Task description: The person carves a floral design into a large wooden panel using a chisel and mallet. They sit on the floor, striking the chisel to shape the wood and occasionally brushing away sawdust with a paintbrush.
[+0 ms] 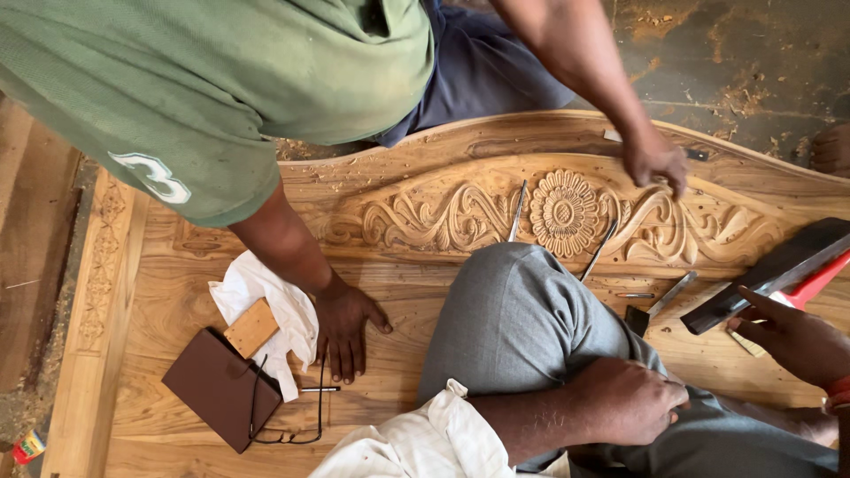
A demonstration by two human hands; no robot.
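My left hand [630, 400] rests on my grey trouser leg [518, 323] and holds nothing; its white sleeve [425, 443] shows at the bottom. My right hand [792, 341] is at the right edge, fingers curled beside the lower end of a dark flat bar [770, 270] with a red part [819, 279]. A small pale piece [742, 343] pokes out under its fingertips; whether it is gripped is unclear. Below me lies a carved wooden headboard [460, 217] with a round flower [564, 212] and scrolls.
Another person in a green shirt [204, 80] leans over the board, one hand [345, 327] flat on the wood, the other [655, 159] on the carving. Chisels [517, 211] lie by the flower. A brown case [221, 388], spectacles [292, 425], white cloth [266, 296] and wood block [251, 327] sit at the left.
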